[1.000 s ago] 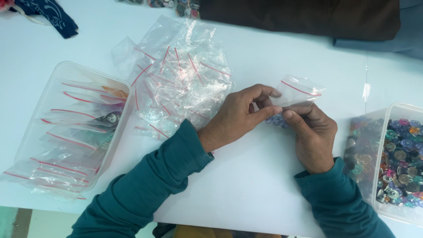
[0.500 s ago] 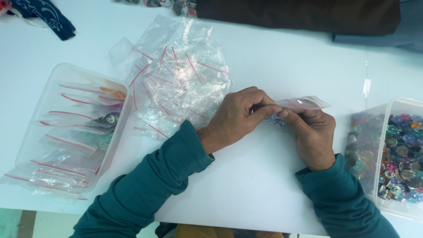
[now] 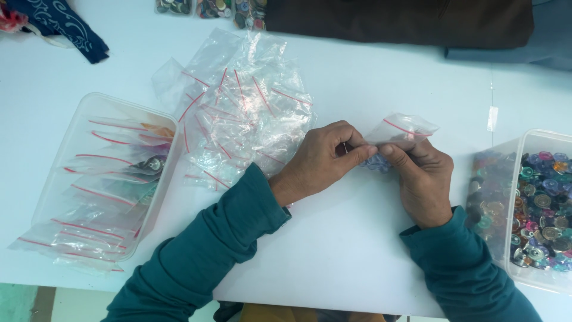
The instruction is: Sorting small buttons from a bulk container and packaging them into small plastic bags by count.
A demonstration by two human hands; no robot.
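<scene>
— What's in the hands over there?

— A small clear bag (image 3: 400, 132) with a red zip strip. Both hands pinch it, out in the middle of the table (image 3: 369, 83), a bit toward the right edge.

— How are the fingers set?

— The left hand (image 3: 325, 161) has thumb and forefinger pressed together on the bag's left end. The right hand (image 3: 422, 179) has its fingertips clamped on the bag from below, thumb meeting the left thumb. The two hands touch at the tips.

— Anything inside the bag?

— Something bluish sits low in it, between the hands. It's too hidden to say what.

— And around them?

— Just left of the left hand, toward the far edge, lies a heap of empty bags (image 3: 241, 113) of the same kind, clear with red strips. It nearly touches the left wrist.

— The boxes?

— A clear tub (image 3: 56, 197) stands at the left edge, near the front corner, with filled bags stacked flat in it, some spilling over its near rim. At the right edge a second tub (image 3: 515, 179) holds loose coloured buttons (image 3: 545, 206). It's near the right hand but apart from it.

— The far edge?

— A dark cloth (image 3: 399, 21) runs along it, with a few more buttons beside it. A blue patterned cloth (image 3: 62, 27) lies at the far left corner.
</scene>
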